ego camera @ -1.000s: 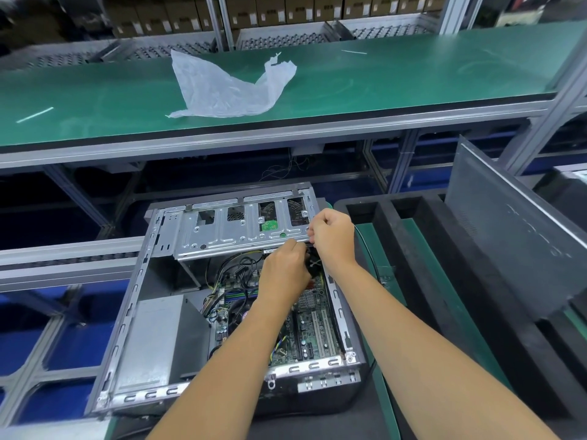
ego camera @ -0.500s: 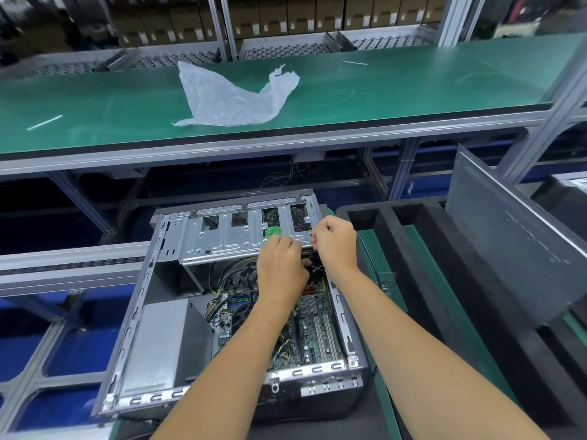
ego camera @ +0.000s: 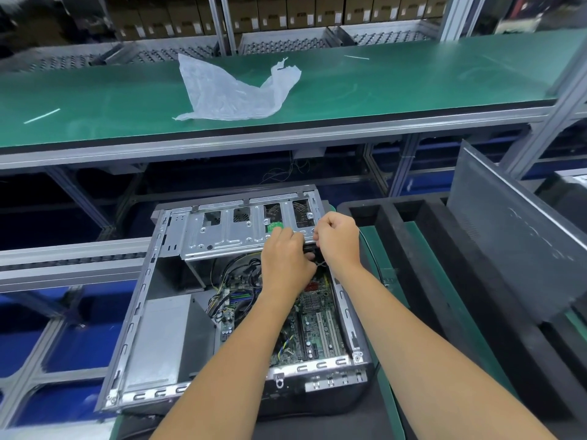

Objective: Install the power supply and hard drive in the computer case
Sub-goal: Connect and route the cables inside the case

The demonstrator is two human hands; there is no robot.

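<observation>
The open computer case (ego camera: 136, 315) lies on its side. A grey power supply (ego camera: 158, 338) sits in its near left corner, and the motherboard (ego camera: 320, 322) fills the right. A metal drive cage (ego camera: 228, 233) spans the far end. Both hands are at the right end of the cage's near edge. My left hand (ego camera: 286, 257) has its fingers curled onto a small black part (ego camera: 313, 254), with its knuckles against a green sticker (ego camera: 273, 226). My right hand (ego camera: 336, 238) pinches the same black part from the right. What the part is stays hidden.
A crumpled clear plastic bag (ego camera: 232, 90) lies on the green shelf (ego camera: 397, 87) above. Black foam trays (ego camera: 422, 255) stand right of the case, with a grey case side panel (ego camera: 521, 236) leaning in them. Loose cables (ego camera: 238, 271) lie below the cage.
My left hand has moved away from me to the cage's edge and now reaches the green sticker. My right hand has stayed almost in place.
</observation>
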